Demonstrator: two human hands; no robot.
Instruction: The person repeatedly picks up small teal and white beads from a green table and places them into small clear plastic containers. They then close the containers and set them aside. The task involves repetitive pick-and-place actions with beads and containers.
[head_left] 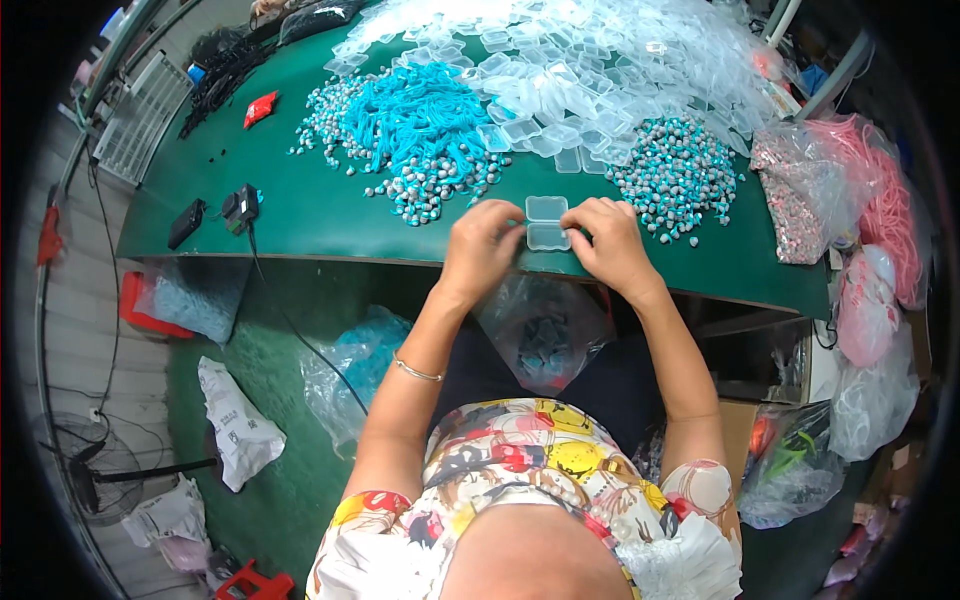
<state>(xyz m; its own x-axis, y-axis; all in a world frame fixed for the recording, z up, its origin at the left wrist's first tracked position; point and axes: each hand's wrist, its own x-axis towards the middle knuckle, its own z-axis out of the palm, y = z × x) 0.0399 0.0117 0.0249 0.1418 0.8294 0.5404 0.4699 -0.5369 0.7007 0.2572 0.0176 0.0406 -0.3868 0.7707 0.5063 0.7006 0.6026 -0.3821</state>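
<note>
Clear plastic forms the open box (547, 237), lying on the table (330, 222) near its front edge. Left of the box, the left hand (488, 245) curls its fingers; right of it, the right hand (608, 240) bends its own. Whether either grips, one cannot tell. Beyond the box lie blue cords (415, 115) leftward, beads (675, 170) rightward.

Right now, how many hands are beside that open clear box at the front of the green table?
2. The left hand is at the left side of the clear box; the right hand is at its right. Some fingers are partly hidden.
</note>
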